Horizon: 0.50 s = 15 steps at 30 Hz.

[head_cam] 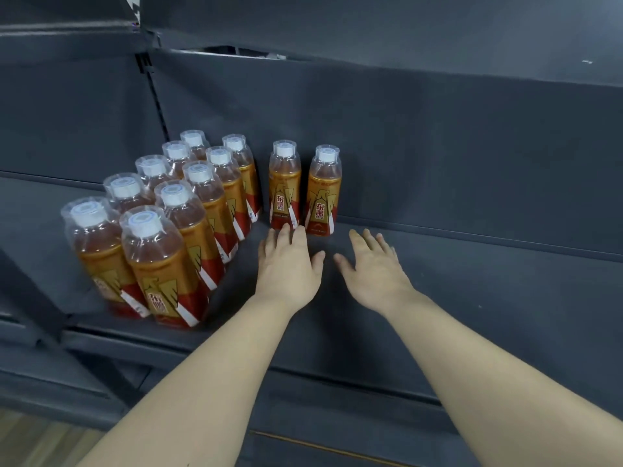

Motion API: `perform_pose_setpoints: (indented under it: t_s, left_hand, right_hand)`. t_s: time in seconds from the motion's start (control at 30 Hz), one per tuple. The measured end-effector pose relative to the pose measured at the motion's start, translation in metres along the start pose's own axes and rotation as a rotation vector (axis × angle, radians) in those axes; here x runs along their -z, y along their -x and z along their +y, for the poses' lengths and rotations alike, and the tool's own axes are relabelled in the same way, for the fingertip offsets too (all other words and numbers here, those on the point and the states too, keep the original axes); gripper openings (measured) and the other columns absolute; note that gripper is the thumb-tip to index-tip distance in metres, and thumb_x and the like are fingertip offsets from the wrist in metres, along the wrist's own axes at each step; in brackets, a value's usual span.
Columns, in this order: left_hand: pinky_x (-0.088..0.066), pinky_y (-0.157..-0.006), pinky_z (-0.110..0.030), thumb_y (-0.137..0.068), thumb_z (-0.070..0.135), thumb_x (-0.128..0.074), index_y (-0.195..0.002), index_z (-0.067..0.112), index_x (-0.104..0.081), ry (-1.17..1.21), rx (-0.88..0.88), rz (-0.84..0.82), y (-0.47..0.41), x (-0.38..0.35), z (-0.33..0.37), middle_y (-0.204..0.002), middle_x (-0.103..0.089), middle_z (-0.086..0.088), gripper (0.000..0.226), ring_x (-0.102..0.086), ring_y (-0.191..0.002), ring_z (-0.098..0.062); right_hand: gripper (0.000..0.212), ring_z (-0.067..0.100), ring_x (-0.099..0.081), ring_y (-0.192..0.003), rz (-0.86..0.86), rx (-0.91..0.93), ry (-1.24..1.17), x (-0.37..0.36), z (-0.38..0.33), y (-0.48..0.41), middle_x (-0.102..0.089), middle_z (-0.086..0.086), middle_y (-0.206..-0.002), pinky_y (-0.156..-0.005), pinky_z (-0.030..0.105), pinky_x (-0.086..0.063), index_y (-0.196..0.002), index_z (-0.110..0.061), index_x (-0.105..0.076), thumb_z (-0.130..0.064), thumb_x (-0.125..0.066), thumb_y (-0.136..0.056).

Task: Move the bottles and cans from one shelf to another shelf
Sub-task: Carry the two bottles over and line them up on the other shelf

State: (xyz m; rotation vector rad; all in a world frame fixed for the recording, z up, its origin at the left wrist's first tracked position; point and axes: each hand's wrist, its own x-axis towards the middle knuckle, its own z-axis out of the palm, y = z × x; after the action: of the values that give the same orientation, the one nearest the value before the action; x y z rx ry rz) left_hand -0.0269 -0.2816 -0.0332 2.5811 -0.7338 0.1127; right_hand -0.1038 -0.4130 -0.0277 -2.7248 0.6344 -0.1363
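Observation:
Several orange drink bottles with white caps and red-gold labels stand in two tight rows (175, 227) on the left part of a dark grey shelf (472, 281). Two more bottles stand apart at the back: one (285, 183) and, right of it, another (323, 190). My left hand (288, 264) lies flat with straight fingers, its fingertips at the foot of the left one of the pair. My right hand (374, 264) hovers open just right of it, a little short of the right bottle. Neither hand holds anything.
The shelf's grey back panel (438, 146) rises behind the bottles, and another shelf (371, 21) hangs above. A slotted upright (155, 96) runs down at the left. A lower shelf edge (303, 392) and a strip of wooden floor (33, 439) lie below.

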Motion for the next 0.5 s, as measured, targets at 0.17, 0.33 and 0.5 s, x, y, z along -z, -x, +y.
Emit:
perform_pose_setpoints:
  t_s: [0.17, 0.33, 0.5]
  left_hand:
    - [-0.012, -0.124, -0.048, -0.103, 0.048, -0.040, -0.157, 0.015, -0.021, -0.074, -0.002, -0.059, 0.041, 0.002, 0.015, -0.165, -0.018, -0.011, 0.066, -0.011, -0.153, -0.033]
    - [-0.011, -0.124, -0.048, -0.103, 0.051, -0.037, -0.156, 0.015, -0.021, -0.102, -0.031, -0.097, 0.071, 0.002, 0.036, -0.165, -0.018, -0.012, 0.066, -0.011, -0.152, -0.034]
    - [-0.009, -0.124, -0.049, -0.103, 0.053, -0.035, -0.157, 0.017, -0.018, -0.097, -0.107, -0.148, 0.082, -0.007, 0.069, -0.166, -0.014, -0.010, 0.067, -0.009, -0.153, -0.032]
  right_hand:
    - [0.066, 0.028, 0.004, -0.154, -0.054, 0.019, 0.023, 0.006, 0.015, 0.041, -0.002, 0.006, -0.168, -0.125, 0.045, -0.002, -0.160, -0.023, -0.008, -0.053, -0.028, -0.105]
    - [0.065, 0.027, 0.005, -0.155, -0.085, -0.011, 0.028, 0.011, 0.032, 0.077, -0.003, 0.005, -0.168, -0.125, 0.045, 0.000, -0.160, -0.024, -0.008, -0.053, -0.026, -0.105]
    - [0.065, 0.027, 0.005, -0.155, -0.066, -0.075, 0.022, 0.024, 0.058, 0.105, -0.004, 0.005, -0.168, -0.125, 0.045, 0.000, -0.160, -0.023, -0.008, -0.053, -0.025, -0.105]
